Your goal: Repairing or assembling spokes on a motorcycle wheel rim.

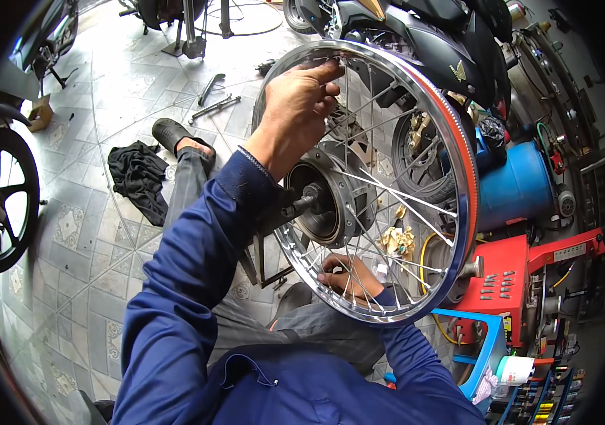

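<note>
A spoked motorcycle wheel (447, 249) with a shiny metal rim stands tilted in front of me, its dark hub (317, 198) and axle facing left. Several thin spokes run from hub to rim, some crossing. My left hand (294, 106) reaches over the left side to the top of the rim, fingers curled and pinched beside a spoke end; what lies between the fingertips is hidden. Low down, my right hand (352, 276) shows through the spokes near the bottom of the rim. Its thumb and fingers are bent together, and their tips hold something too small to make out.
Under the wheel is a dark stand (249, 265). At right are a red machine (490, 283) with small bolts on top, a blue drum (515, 184) and a blue stool (476, 333). A motorcycle (430, 49) stands behind; wrenches (216, 106) and a black cloth (138, 180) lie on the tiles.
</note>
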Motion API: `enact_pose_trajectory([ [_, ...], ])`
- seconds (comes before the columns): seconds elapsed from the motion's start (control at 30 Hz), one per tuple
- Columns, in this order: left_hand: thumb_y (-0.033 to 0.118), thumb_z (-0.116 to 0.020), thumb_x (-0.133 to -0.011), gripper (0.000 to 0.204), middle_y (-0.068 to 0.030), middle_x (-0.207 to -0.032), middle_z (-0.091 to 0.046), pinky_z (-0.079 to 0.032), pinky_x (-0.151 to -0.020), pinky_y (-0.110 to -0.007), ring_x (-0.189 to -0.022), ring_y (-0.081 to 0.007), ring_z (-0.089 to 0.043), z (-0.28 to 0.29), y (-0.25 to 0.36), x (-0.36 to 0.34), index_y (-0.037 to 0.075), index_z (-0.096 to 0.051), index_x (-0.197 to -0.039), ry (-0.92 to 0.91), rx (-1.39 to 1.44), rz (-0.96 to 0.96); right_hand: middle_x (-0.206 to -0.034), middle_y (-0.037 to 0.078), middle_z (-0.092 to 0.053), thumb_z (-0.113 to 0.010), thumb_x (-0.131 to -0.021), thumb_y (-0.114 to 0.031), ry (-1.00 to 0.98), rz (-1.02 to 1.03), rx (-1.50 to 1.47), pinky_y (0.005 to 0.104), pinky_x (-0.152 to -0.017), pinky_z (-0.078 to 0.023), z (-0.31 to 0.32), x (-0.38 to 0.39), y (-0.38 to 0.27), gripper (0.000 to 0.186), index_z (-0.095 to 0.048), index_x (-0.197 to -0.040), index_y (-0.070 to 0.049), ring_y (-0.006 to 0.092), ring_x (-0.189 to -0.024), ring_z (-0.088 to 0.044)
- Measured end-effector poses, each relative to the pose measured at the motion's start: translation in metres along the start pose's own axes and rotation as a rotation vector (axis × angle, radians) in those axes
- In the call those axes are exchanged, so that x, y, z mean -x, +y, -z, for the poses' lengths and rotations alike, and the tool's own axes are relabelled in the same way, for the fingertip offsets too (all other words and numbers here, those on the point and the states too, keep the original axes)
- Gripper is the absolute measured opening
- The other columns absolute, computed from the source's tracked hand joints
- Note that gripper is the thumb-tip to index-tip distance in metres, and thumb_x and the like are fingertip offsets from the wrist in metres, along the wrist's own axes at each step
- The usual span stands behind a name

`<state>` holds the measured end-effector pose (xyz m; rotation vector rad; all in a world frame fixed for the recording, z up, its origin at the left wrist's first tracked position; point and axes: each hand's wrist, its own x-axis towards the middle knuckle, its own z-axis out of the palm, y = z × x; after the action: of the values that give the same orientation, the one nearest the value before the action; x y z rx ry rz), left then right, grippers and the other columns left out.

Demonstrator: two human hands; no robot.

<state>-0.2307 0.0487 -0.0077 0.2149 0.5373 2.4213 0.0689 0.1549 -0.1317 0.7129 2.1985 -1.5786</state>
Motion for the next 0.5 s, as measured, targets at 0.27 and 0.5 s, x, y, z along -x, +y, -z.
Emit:
enact_pose_trajectory([
  [0.27,0.014,-0.064,-0.102,0.023,-0.0086,-0.102,-0.068,-0.045,-0.056,-0.022,-0.066,-0.0116,-0.058,-0.022,-0.001,0.017,-0.003,-0.062,-0.118,0.002,-0.023,-0.048,-0.087,0.002,-0.066,-0.083,-0.087,-0.019,0.045,0.193,0.063,0.0267,-0.079,-0.048,-0.003,-0.023,0.026,0.024,-0.069,-0.094,-0.001,0.0101,-0.085,-0.059],
  [0.5,0.011,-0.068,-0.097,0.029,-0.0114,-0.098,-0.069,-0.054,-0.066,-0.026,-0.076,-0.0154,-0.068,-0.027,-0.013,0.034,-0.010,-0.063,-0.116,0.109,-0.477,-0.482,-0.085,0.004,-0.068,-0.083,-0.087,-0.022,0.045,0.162,0.068,0.0293,-0.075,-0.050,-0.006,-0.016,0.025,0.027,-0.070,-0.096,0.000,0.0115,-0.082,-0.061],
])
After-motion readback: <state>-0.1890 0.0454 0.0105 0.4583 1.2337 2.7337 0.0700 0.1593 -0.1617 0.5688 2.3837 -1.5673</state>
